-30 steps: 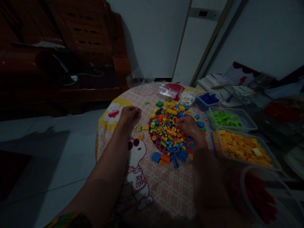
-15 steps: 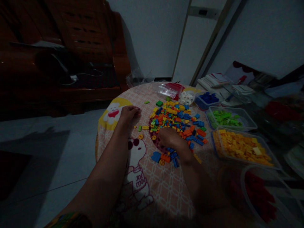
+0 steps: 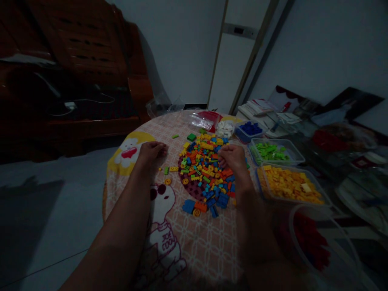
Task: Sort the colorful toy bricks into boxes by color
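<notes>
A mixed heap of toy building bricks (image 3: 209,159) in yellow, orange, blue and green covers the middle of the round table, partly on a dark red patch of the cloth. My left hand (image 3: 151,152) rests on the cloth left of the heap, fingers curled together. Whatever it may hold is hidden. Over the heap's right edge is my right hand (image 3: 235,157), its fingers drawn in; I cannot make out anything between them. A yellow wheel-like piece (image 3: 167,182) and a small green brick (image 3: 166,170) lie between my left hand and the heap.
Along the right stand clear tubs of blue bricks (image 3: 251,128), green bricks (image 3: 269,151), yellow bricks (image 3: 291,184) and red pieces (image 3: 311,240). White bricks (image 3: 225,129) sit at the back beside a clear plastic tray (image 3: 198,120). A wooden bench (image 3: 100,109) stands behind left.
My right hand has moved from the near side of the heap to its right edge, uncovering the dark red patch. The view has shifted right; my left hand stays beside the heap.
</notes>
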The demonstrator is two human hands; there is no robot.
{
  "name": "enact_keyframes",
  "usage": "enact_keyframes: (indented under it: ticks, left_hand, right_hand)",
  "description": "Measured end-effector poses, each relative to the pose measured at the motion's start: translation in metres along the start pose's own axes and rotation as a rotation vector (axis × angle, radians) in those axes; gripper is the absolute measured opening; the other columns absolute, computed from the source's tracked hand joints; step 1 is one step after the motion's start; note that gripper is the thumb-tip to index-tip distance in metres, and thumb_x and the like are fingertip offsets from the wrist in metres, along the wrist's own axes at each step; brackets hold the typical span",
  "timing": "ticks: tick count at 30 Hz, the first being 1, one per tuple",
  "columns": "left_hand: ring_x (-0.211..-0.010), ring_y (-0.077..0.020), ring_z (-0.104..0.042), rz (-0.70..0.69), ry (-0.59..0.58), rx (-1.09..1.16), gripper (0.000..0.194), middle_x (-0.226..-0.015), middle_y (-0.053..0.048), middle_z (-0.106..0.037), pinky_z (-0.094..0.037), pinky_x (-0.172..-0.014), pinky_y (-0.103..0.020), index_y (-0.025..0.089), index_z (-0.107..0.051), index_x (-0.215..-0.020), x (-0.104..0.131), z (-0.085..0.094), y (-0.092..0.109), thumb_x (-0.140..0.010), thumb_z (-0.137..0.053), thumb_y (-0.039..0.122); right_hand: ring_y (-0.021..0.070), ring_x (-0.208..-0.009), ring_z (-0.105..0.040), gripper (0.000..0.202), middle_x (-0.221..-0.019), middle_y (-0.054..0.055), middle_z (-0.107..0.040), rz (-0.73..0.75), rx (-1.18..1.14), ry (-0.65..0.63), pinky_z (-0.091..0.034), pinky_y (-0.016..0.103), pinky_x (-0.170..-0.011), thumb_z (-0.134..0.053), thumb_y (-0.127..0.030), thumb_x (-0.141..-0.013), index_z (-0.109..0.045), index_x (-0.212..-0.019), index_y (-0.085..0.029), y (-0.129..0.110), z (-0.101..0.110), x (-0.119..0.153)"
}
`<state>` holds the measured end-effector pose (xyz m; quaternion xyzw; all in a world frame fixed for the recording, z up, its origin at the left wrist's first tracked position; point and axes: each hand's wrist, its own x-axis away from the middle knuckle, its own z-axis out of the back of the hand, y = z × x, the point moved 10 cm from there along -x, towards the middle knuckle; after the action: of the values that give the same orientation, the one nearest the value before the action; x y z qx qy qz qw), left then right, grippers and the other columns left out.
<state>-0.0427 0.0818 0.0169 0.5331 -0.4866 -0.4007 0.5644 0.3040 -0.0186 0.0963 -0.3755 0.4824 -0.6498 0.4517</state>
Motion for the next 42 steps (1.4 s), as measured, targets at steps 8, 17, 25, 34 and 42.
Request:
enact_keyframes:
  ticks: [8,17,25,34,42]
  left_hand:
    - [-0.057,-0.0115,-0.063,-0.026,-0.001,0.013,0.003,-0.072,-0.007,-0.072,-0.052,-0.055,-0.021,0.014,-0.070,-0.073,0.003,0.000,0.001,-0.070,-0.070,0.015]
    - [-0.055,-0.0132,-0.062,-0.028,-0.003,-0.033,0.009,-0.068,-0.006,-0.070,-0.052,-0.055,-0.023,0.014,-0.071,-0.072,0.006,0.000,0.006,-0.065,-0.073,0.017]
    - [-0.053,-0.0106,-0.061,-0.019,-0.011,-0.017,0.003,-0.065,-0.004,-0.068,-0.051,-0.054,-0.021,0.015,-0.069,-0.072,0.004,-0.001,0.002,-0.069,-0.070,0.017]
    - [-0.055,-0.0111,-0.062,-0.020,-0.022,0.018,0.001,-0.070,-0.006,-0.070,-0.053,-0.057,-0.023,0.015,-0.068,-0.073,0.003,-0.002,0.001,-0.073,-0.069,0.014]
    - [-0.054,-0.0104,-0.061,-0.010,-0.013,0.006,0.003,-0.069,-0.004,-0.070,-0.052,-0.056,-0.021,0.015,-0.068,-0.074,0.004,-0.002,0.001,-0.072,-0.070,0.014]
  right_hand:
    - [0.0162,-0.073,-0.073,0.047,-0.078,0.000,-0.069,0.252,-0.277,0.870,-0.061,0.025,-0.058,-0.058,-0.021,-0.075,-0.059,-0.121,-0.015,0.007,0.151,0.010]
    - [0.0135,-0.050,-0.064,0.023,-0.062,0.000,-0.067,0.125,-0.059,0.223,-0.048,0.019,-0.043,-0.057,-0.026,-0.077,-0.070,-0.092,-0.014,-0.005,0.023,-0.005]
    - [0.0141,-0.052,-0.063,0.019,-0.060,0.000,-0.067,0.209,0.244,-0.215,-0.048,0.022,-0.051,-0.059,-0.022,-0.083,-0.076,-0.083,-0.015,-0.009,-0.063,0.017]
    - [0.0213,-0.092,-0.073,0.023,-0.091,0.007,-0.080,0.310,0.852,-0.383,-0.051,0.026,-0.081,-0.062,-0.011,-0.079,-0.082,-0.087,-0.020,-0.001,-0.093,0.031]
    - [0.0253,-0.100,-0.072,0.025,-0.099,0.010,-0.079,0.244,0.962,-0.128,-0.052,0.030,-0.086,-0.059,-0.018,-0.086,-0.083,-0.094,-0.020,-0.003,-0.046,0.009]
